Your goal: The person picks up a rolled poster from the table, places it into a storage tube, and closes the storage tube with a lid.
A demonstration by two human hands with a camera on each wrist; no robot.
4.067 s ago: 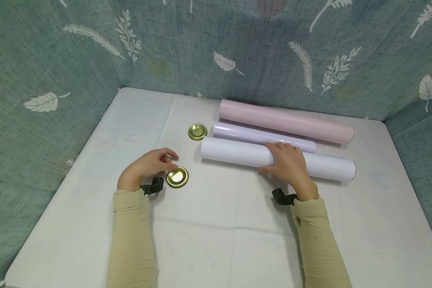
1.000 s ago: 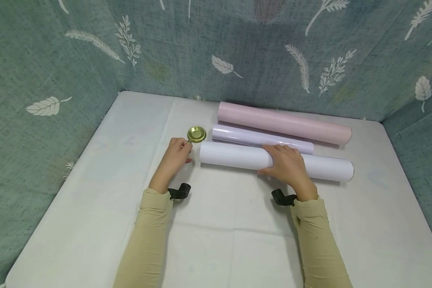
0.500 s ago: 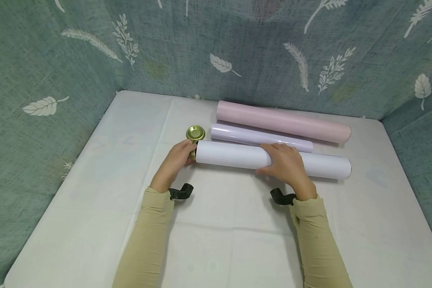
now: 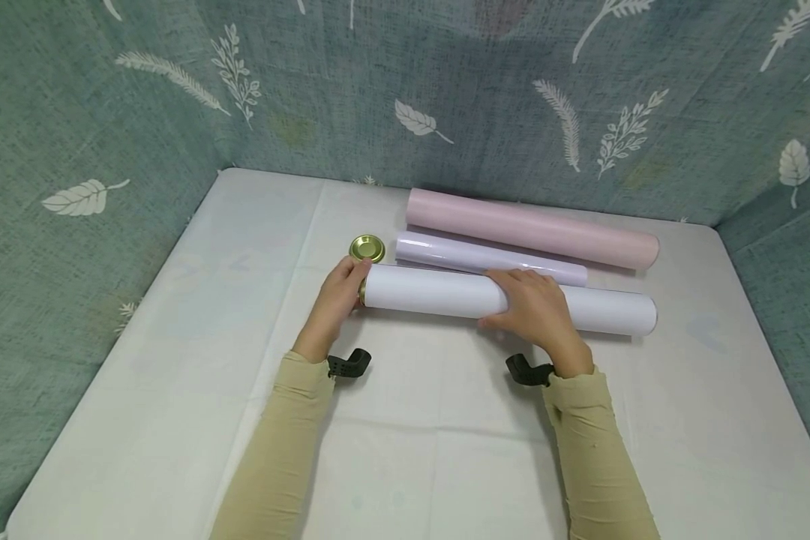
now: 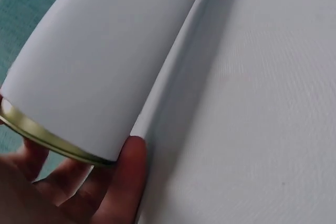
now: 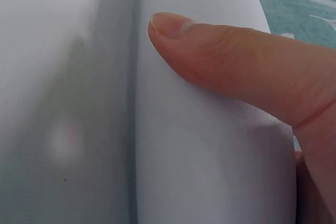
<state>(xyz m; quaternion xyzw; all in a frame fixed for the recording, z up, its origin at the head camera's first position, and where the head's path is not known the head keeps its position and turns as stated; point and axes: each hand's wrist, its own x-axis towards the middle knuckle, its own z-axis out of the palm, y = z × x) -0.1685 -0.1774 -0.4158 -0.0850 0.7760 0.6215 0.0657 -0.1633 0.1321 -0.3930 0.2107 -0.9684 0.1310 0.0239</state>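
A white cardboard tube (image 4: pixel 439 291) lies across the table. My right hand (image 4: pixel 533 304) grips it around the middle from above; in the right wrist view the thumb (image 6: pixel 220 56) lies along its near side. At the tube's left end, my left hand (image 4: pixel 334 304) holds a gold metal lid (image 4: pixel 362 292) against the opening. Seen from the left wrist, the rim of this lid (image 5: pixel 47 136) sits at the tube's end, with fingers (image 5: pixel 128 174) around it. How deep the lid sits cannot be told. A second gold lid (image 4: pixel 367 248) lies flat just beyond the left hand.
Behind the white tube lie a shorter glossy lavender roll (image 4: pixel 493 257) and a longer pink roll (image 4: pixel 533 229), roughly parallel to it. A white cloth covers the table (image 4: pixel 405 450). Green leaf-print fabric (image 4: pixel 351 90) stands along the back and sides.
The nearer gold lid has gone from the table to the white tube's left end, carried by my left hand. The tube has slid slightly left under my right hand, which keeps its grip.
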